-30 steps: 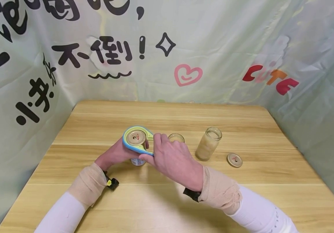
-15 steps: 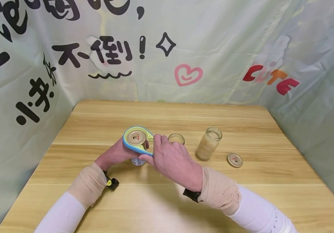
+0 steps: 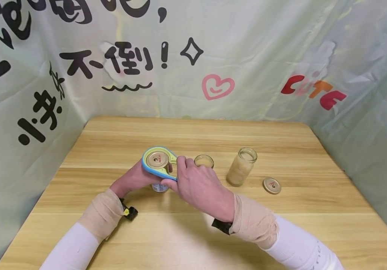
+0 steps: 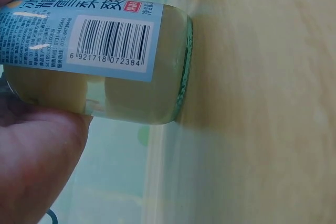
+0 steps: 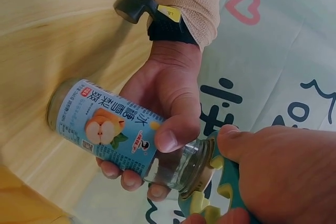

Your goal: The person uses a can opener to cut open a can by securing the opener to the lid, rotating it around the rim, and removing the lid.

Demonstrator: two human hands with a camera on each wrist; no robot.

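Observation:
My left hand (image 3: 136, 179) grips a glass jar with a blue pear-drink label (image 5: 107, 127); thumb and fingers wrap its upper part in the right wrist view. The jar's gold lid (image 3: 157, 160) is on, and its base (image 4: 184, 72) is at the tabletop. Around the lid sits the ring of a blue and green jar opener (image 3: 147, 169). My right hand (image 3: 203, 187) holds the opener's handles, its fingers curled over them and mostly hiding them.
Right of my hands a lidless glass jar (image 3: 241, 167) stands on the wooden table (image 3: 193, 135). Beside it lies a loose gold lid (image 3: 272, 185). Another lidless jar (image 3: 204, 160) is partly hidden behind my right hand. A printed cloth (image 3: 247, 48) hangs around the table.

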